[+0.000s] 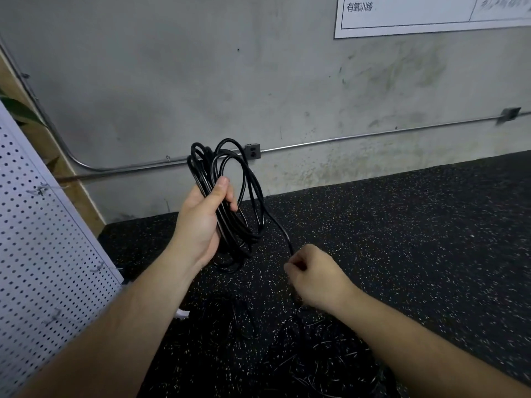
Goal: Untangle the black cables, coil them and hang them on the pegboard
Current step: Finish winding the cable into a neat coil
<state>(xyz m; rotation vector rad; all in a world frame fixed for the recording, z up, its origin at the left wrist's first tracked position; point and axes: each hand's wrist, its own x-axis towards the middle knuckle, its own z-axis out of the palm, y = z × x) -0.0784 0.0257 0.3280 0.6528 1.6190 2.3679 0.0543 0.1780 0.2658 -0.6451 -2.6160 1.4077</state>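
Left hand (201,222): gripped the coiled black cable (227,196) upright.
Right hand (313,275): pinched its trailing end (more cables lay on the speckled floor (402,225)).
Pegboard (43,239): at left.

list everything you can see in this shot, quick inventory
coiled cable: one, black, held up in front of the wall, tail trailing down to the right
loose cables: count unclear, black, tangled on the floor at the bottom
pegboard: one, white, far left
hooks: three, metal, on the pegboard
floor mat: one, black with pale speckles
wall: one, grey concrete, behind
conduit: at least one run, silver, along the wall
outlet boxes: two, grey, on the conduit
poster: one, white, top right
left hand: one, grips the coil
right hand: one, pinches the cable's tail
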